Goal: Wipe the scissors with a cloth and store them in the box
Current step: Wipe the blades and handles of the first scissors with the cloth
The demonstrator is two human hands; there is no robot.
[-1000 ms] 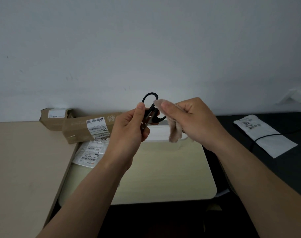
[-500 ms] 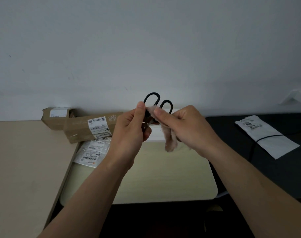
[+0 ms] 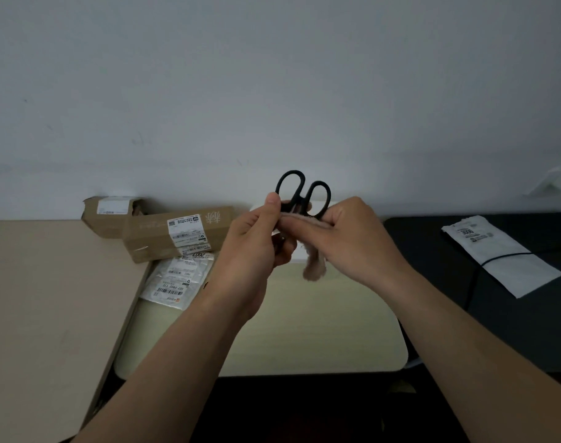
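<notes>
Black-handled scissors [image 3: 301, 193] are held in the air above the pale table, handles pointing up and away from me. My left hand [image 3: 257, 241] grips them just below the handle loops. My right hand [image 3: 352, 238] pinches a small beige cloth [image 3: 312, 266] against the scissors; the cloth's loose end hangs below my fingers. The blades are hidden behind both hands. A white box [image 3: 296, 259] lies on the table behind my hands, mostly covered by them.
Two brown cardboard parcels [image 3: 177, 235] lie against the wall at the left, with a white labelled mailer bag [image 3: 177, 282] in front of them. On the dark desk to the right are a white packet [image 3: 499, 254] and a black cable [image 3: 496, 259]. The pale table [image 3: 304, 330] has a rounded front edge.
The scissors have turned so both handle loops now show above my hands. My right hand with the cloth has slid down from the handles toward the shank.
</notes>
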